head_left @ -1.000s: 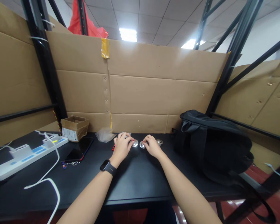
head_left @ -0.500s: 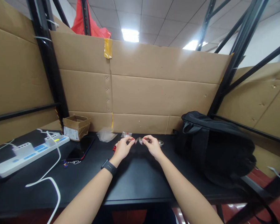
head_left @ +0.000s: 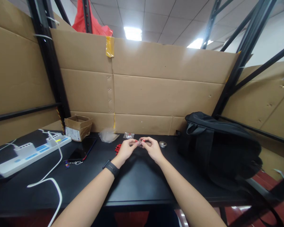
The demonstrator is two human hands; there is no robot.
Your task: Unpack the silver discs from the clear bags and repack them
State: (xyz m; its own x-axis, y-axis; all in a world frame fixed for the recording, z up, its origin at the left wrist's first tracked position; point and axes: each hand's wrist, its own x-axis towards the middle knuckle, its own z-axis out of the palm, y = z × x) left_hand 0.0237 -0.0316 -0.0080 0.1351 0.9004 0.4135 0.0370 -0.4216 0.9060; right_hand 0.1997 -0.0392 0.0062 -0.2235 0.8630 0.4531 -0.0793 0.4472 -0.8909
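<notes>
My left hand point(head_left: 126, 150), with a black watch on its wrist, pinches a small shiny round piece point(head_left: 139, 143) over the black table. My right hand point(head_left: 152, 148) is pinched at the other side of it, fingertips meeting the left ones. The fingers cover most of what they hold, so its exact kind cannot be made out. Just left of my left hand lie small red pieces point(head_left: 118, 148). Behind the hands is a small clear packet point(head_left: 128, 135) with something shiny in it. A round silvery piece point(head_left: 162, 144) rests right of my right hand.
On the left are a white power strip point(head_left: 38, 154) with a cable, a dark phone point(head_left: 82, 149) with a keychain, an open cardboard box point(head_left: 77, 127) and clear plastic bags point(head_left: 108, 136). A black backpack point(head_left: 220, 148) stands on the right. Cardboard walls point(head_left: 151, 94) enclose the table.
My hands have come together. The shiny round pieces, held apart one in each hand before, now meet between the fingertips. The view has shifted slightly.
</notes>
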